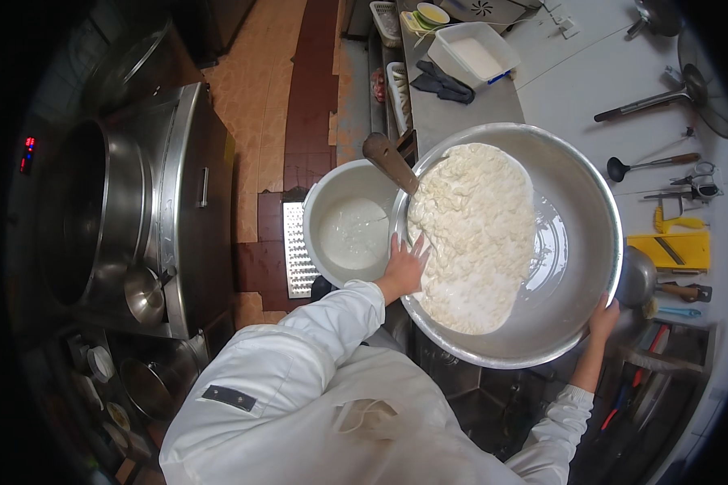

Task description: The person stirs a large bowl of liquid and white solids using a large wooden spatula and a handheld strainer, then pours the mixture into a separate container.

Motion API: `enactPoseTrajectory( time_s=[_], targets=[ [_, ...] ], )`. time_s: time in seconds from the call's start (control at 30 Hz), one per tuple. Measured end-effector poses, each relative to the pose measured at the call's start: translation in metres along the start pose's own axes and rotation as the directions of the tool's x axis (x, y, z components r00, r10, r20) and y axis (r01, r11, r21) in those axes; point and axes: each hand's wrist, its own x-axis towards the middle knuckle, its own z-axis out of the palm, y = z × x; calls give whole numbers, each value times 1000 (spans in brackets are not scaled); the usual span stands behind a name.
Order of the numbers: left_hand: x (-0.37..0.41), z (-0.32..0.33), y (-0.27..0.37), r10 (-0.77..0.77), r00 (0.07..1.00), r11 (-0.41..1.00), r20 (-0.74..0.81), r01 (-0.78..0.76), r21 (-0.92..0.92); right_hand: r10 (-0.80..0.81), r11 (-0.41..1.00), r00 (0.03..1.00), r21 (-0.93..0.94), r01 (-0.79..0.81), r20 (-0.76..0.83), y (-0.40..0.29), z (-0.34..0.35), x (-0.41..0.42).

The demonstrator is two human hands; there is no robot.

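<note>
A large round steel basin point(573, 242) holds a pale, wet, lumpy mass point(473, 236), like soaked dough or batter, heaped towards its left side. My left hand point(405, 267) lies over the basin's left rim, fingers spread against the edge of the mass. At the lower right rim, my right hand point(603, 315) grips the basin. Left of the basin and partly under it stands a white bucket point(315, 242) with whitish liquid point(355, 233) inside. A thick wooden handle point(391, 162) crosses the basin's upper left rim; its far end is hidden.
A steel counter point(428, 121) behind bears a dark cloth point(443, 83) and a plastic tub of white powder or grains point(476, 54). Ladles, scissors and a yellow slicer point(670, 251) hang on the right wall. A steel cooker point(203, 242) with a ladle point(144, 294) stands left.
</note>
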Motion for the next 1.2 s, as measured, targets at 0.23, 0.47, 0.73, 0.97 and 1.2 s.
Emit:
enactPoseTrajectory(
  time_s=[0.23, 0.47, 0.73, 0.97, 1.2],
  targets=[
    [4, 5, -6, -34, 998, 999, 43, 32, 43, -11, 993, 999, -119, 15, 31, -37, -18, -4],
    [11, 15, -11, -16, 999, 1000, 42, 15, 8, 34, 977, 997, -213, -18, 71, -47, -27, 4],
    [8, 14, -11, -5, 996, 996, 85, -3, 94, 66, 959, 993, -281, -37, 95, -25, -18, 6],
    [7, 6, -5, 13, 998, 997, 63, -18, 79, 158, 943, 977, -316, -106, 142, 14, 0, 8],
    [5, -6, -6, -12, 989, 991, 148, -8, 136, 147, 962, 972, -254, -98, 184, 30, 14, -3]
  ],
)
